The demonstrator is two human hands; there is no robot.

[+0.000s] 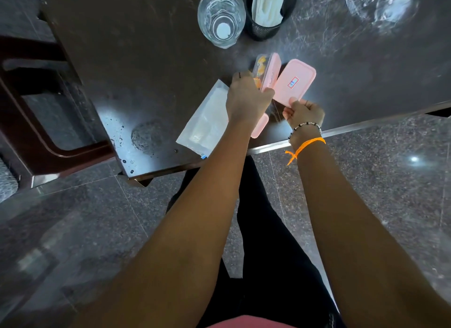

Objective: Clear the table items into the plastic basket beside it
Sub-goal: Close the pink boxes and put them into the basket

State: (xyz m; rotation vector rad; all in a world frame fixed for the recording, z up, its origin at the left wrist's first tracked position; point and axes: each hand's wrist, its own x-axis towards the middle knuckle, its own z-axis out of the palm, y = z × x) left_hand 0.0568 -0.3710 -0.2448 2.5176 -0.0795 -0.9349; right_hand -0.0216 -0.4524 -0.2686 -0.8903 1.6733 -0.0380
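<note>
My left hand (246, 95) grips a clear box with a pink lid (264, 70), tipped on its side, with orange pieces inside. My right hand (303, 114) holds a second pink-lidded box (294, 82) by its near end, lid facing up with a small red and blue label. A third pink box (260, 126) lies under my left wrist, mostly hidden. A clear plastic bag (206, 120) with white contents lies flat on the dark table (146, 71), left of my left hand. The basket is out of view.
At the table's far side stand a clear drinking glass (220, 17), a black mesh cup holding white items (267, 12) and a clear glass bowl (383, 5). A dark wooden chair (36, 112) is on the left. The table's metal-trimmed near edge runs above grey granite floor.
</note>
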